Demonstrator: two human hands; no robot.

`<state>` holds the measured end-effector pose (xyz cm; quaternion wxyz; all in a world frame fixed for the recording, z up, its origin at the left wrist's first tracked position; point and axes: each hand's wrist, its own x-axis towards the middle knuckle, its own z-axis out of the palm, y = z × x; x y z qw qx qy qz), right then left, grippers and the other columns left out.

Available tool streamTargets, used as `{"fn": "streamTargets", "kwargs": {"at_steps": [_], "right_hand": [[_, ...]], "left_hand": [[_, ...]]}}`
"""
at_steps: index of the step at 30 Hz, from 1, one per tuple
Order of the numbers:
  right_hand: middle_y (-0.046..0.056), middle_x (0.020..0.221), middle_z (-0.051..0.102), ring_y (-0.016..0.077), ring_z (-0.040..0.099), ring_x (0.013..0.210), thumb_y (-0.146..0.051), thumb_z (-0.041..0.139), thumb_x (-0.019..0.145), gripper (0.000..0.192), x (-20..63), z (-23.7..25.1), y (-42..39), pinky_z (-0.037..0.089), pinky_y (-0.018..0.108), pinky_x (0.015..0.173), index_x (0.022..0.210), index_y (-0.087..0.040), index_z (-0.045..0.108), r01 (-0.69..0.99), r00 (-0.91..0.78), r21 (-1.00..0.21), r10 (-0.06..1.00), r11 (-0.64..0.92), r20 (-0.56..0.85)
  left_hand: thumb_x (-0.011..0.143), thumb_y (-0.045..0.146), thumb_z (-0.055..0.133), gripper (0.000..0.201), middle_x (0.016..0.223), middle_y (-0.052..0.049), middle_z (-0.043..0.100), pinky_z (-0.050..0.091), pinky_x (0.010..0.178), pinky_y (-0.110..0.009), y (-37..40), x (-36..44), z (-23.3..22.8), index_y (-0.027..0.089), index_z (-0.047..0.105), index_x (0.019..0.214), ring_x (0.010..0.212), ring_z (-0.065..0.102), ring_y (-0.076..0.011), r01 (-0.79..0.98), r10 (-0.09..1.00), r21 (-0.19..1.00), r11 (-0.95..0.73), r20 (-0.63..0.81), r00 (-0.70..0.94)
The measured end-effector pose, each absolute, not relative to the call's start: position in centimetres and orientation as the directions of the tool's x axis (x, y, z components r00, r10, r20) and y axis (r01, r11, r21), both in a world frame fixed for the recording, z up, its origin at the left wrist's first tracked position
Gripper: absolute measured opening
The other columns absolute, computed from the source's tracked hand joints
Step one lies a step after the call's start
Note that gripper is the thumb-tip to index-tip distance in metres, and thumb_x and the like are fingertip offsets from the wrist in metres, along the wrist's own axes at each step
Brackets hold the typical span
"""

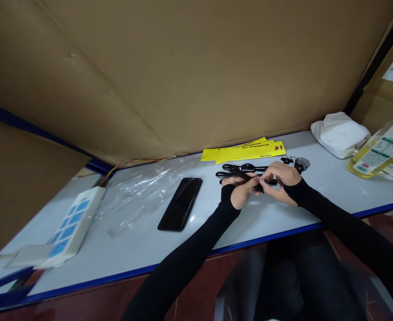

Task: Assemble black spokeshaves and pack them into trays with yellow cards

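- Slim black tool piece (257, 183) pinched between both hands just above the surface (189, 249), right of its middle and near the far edge
- Left hand (239, 192) under and around the near end, grip pressed together on the piece, thumb on top
- Right hand (282, 177) curled over the far end, fingertips (262, 182) meeting the left ones, grip likewise closed on the piece; exact finger placement too small to tell
- Judged as the fitting or fiddling stage: two hands working one small part at the point where the fingertips meet, nothing yet set down
- Any next move likely calling for a steady left hold and fine fingertip work from the right, with care not to knock the loose parts just behind
- Just behind the hands, more black tool handles (246, 168) flat on the surface, and a small grey metal part (300, 164) to their right
- Beyond those, yellow packaging cards (246, 151) fanned against the cardboard wall (196, 76)
- To the left, a black smartphone (180, 203) lying face up, then crumpled clear plastic bags (142, 187)
- Far left, a white power strip (72, 225) with blue switches
- Far right, a white cloth (341, 133) and a bottle of yellowish liquid (380, 154) on its side
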<state>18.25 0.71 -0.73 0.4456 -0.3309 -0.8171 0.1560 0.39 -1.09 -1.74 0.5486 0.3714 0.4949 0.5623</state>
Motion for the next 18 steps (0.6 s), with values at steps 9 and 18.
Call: {"fn": "streamTargets", "kwargs": {"at_steps": [9,18], "right_hand": [[-0.001,0.066,0.072,0.0111,0.060,0.053,-0.030,0.075,0.084,0.019,18.5,0.4,-0.3,0.040,0.021,0.049,0.097,-0.020,0.067,0.323,-0.384,-0.860,0.885,0.395,0.263],[0.004,0.065,0.075,0.0145,0.067,0.044,-0.056,0.085,0.080,0.042,18.6,1.6,-0.6,0.050,0.021,0.041,0.084,-0.020,0.064,0.244,-0.377,-0.957,0.925,0.154,0.053]], "left_hand": [[0.053,0.030,0.101,0.035,0.073,-0.007,0.078,0.061,0.050,-0.029,-1.9,0.8,-1.0,0.012,0.082,0.075,0.058,0.071,-0.0184,-0.247,0.990,0.966,0.079,-0.106,-0.098],[0.049,0.033,0.103,0.042,0.074,-0.009,0.078,0.060,0.051,-0.031,-1.7,0.8,-1.2,0.011,0.081,0.077,0.058,0.071,-0.0191,-0.257,0.988,0.960,0.107,-0.131,-0.079]]}}
